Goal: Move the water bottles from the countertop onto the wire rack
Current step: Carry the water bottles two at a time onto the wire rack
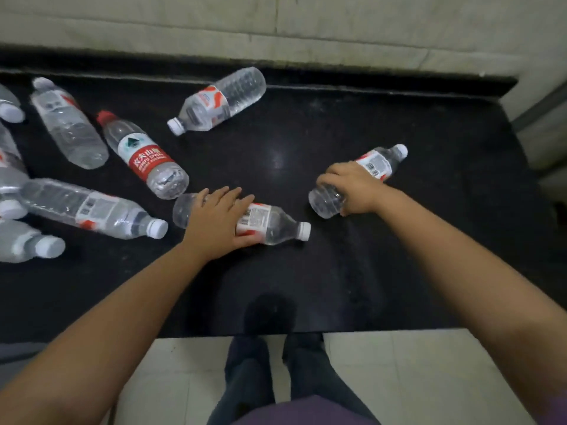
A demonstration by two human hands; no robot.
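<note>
Clear glossy plastic bottles [219, 99] on polished black stone countertop [306, 133].

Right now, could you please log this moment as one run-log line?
left hand: laid over bottle | right hand: gripping second bottle | both bottles lying on countertop | wire rack: not in view

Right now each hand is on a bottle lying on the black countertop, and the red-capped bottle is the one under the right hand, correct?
Not quite. In the head view the right hand grips a white-capped bottle. The red-capped bottle lies untouched, left of the left hand, which rests on another white-capped bottle. All lie on the black countertop.
</note>
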